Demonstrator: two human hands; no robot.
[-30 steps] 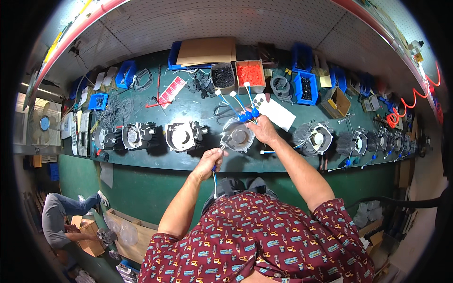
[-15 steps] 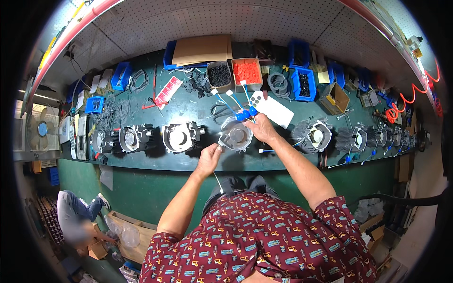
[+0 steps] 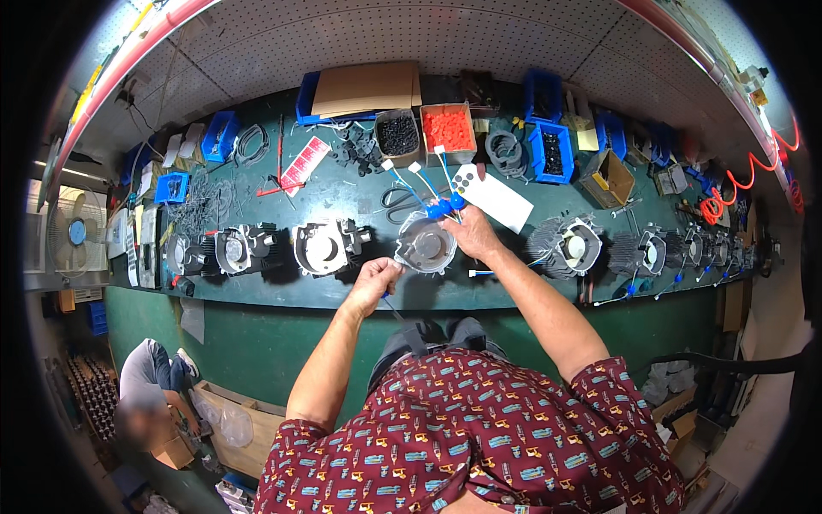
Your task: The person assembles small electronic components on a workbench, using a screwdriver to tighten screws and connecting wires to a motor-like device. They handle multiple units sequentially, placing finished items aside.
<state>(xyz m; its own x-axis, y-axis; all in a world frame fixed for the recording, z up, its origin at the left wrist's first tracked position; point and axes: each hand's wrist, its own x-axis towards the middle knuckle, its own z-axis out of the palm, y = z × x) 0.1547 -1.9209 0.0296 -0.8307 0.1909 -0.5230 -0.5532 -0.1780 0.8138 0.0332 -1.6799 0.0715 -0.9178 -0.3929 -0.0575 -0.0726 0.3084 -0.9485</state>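
Observation:
In front of me a round grey metal motor housing [image 3: 427,246] lies on the bench with its open side up. My right hand [image 3: 472,230] is closed on a bunch of wire leads at the housing's far right rim. These leads have blue round parts [image 3: 440,208] close to the fingers, and their white plugs [image 3: 415,168] fan out away from me. At the near left rim my left hand [image 3: 373,283] pinches a thin wire lead. A bit of blue shows just under that hand; the lead's end at the fingertips is too small to make out.
More metal housings [image 3: 325,248] stand in a row to left and right, some on the right with leads hanging. Behind are a box of red parts [image 3: 449,157], a box of black parts [image 3: 398,159], blue bins [image 3: 550,177] and a white sheet [image 3: 497,201]. Another person [image 3: 154,385] crouches at lower left.
The white plug that hung on a lead below my left hand no longer shows there; blue now shows under the hand. My right hand has hardly moved. The other person has shifted.

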